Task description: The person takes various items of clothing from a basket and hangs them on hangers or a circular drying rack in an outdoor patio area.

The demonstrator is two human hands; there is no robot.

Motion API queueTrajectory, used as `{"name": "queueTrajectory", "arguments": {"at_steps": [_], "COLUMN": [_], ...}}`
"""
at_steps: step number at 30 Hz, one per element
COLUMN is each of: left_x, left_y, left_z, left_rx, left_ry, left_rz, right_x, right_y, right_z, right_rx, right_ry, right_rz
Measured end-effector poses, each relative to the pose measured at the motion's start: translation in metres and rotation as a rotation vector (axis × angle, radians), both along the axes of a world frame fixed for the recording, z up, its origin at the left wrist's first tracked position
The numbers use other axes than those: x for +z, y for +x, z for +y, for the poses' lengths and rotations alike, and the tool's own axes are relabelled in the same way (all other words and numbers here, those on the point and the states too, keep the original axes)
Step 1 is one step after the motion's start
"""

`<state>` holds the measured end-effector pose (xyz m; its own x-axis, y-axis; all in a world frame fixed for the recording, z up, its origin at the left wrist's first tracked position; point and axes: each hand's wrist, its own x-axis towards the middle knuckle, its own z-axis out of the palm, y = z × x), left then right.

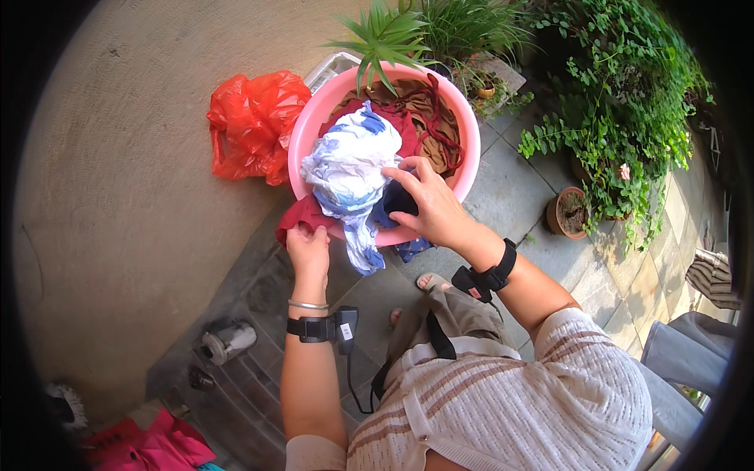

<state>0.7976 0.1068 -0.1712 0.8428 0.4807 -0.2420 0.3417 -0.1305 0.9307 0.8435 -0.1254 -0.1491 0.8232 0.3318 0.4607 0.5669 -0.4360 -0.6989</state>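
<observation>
A pink plastic basin (471, 135) holds a heap of crumpled clothes. At its near left rim, my left hand (307, 250) pinches a piece of dark red cloth (300, 216) that hangs over the edge. Over the near right part of the basin is my right hand (433, 203), thumb and fingers spread; its fingertips reach the side of a bunched white-and-blue cloth (359, 156), and I cannot tell whether they touch it. One end of that cloth trails over the rim. Dark blue fabric (396, 203) shows beneath my right hand. Brown fabric (445, 154) and red straps (435, 118) lie further back.
An orange-red plastic bag (253, 126) sits left of the basin, near the wall (135, 147). Potted plants (383, 35) lean over the far rim. To the right stand a small terracotta pot (568, 213) and a leafy bush (624, 106). Pink fabric (168, 444) lies lower left.
</observation>
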Motion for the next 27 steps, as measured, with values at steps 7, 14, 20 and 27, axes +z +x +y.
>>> {"name": "queueTrajectory", "arguments": {"at_steps": [7, 14, 20, 27], "left_x": [0.055, 0.059, 0.113, 0.169], "left_y": [0.012, 0.036, 0.041, 0.027], "left_z": [-0.055, -0.010, 0.020, 0.010], "left_rx": [-0.287, -0.160, -0.024, 0.070], "left_ry": [0.914, 0.895, -0.488, -0.749], "left_rz": [-0.485, -0.271, -0.697, -0.660], "right_x": [-0.020, -0.013, -0.019, -0.034], "right_y": [0.018, 0.039, 0.069, 0.062], "right_z": [-0.003, -0.025, -0.054, -0.034], "right_rx": [0.135, -0.381, -0.578, -0.407], "right_ry": [-0.022, 0.284, 0.322, -0.047], "right_rz": [0.075, 0.057, 0.207, 0.095]}}
